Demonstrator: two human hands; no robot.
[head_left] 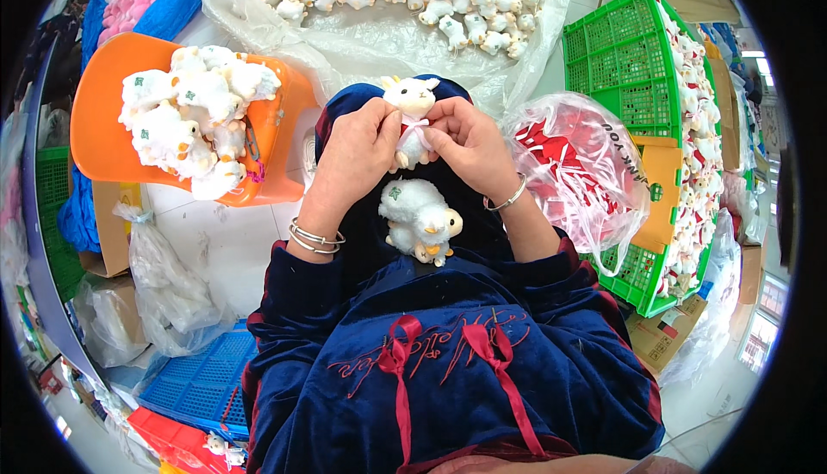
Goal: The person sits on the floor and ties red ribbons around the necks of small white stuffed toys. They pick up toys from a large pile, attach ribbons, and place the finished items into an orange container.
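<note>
Upright above my lap is a small white plush sheep (410, 95) with horns and a red piece with pale ribbon at its neck. My left hand (362, 142) is closed on its left side, fingers pinching near the neck. On the other side my right hand (472, 142) pinches the pale ribbon (415, 123) and the toy's edge. Whether the ribbon is tied I cannot tell. A second fluffy white plush sheep (420, 214), with a green mark and no red piece visible, lies on my dark blue lap just below my hands.
At left an orange chair (96, 121) carries a heap of plush sheep and a small tool with dark handles (253, 142). Many more sheep lie on plastic sheeting (370, 47) ahead. To the right are a clear bag of red and white pieces (573, 164) and a green crate (620, 52) of dressed sheep.
</note>
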